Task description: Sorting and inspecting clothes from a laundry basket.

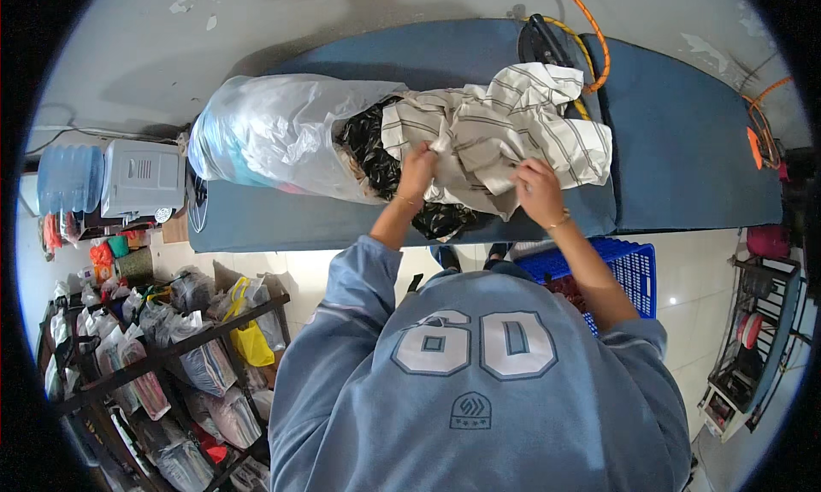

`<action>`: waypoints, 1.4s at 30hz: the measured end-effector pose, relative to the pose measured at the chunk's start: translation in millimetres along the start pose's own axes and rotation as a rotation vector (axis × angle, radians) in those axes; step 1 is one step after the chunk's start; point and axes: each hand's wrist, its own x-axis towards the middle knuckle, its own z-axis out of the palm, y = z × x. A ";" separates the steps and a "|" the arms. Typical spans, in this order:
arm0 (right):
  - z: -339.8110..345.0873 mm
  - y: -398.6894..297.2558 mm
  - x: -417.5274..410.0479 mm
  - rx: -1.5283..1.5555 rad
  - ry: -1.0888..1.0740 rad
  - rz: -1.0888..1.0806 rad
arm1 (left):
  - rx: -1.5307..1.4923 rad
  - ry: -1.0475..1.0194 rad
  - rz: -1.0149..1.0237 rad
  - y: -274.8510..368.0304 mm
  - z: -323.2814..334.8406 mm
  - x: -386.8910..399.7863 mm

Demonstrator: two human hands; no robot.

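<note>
A cream cloth with dark stripes (487, 133) lies crumpled on the blue padded table (680, 139). My left hand (418, 171) grips its near left part, and my right hand (535, 187) pinches a fold nearer its right side. Under the cloth's left part and near edge shows a black plastic bag (375, 146). Left of that lies a large, full translucent plastic bag (288, 136), its open end towards the cloth. Behind the cloth, an iron (542, 43) with a dark handle rests by the wall; the cloth hides part of the area around it.
An orange cord (593, 37) hangs at the back beside the iron. Below the table's front edge is a blue plastic basket (635, 274) with dark red contents. A rack (160, 357) of bagged items stands lower left, a water dispenser (142, 178) at left, and a metal shelf (757, 338) at right.
</note>
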 end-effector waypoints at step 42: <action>102.8 -18.4 -39.8 0.099 -0.015 0.248 | -0.003 0.020 0.287 -32.4 21.9 -80.8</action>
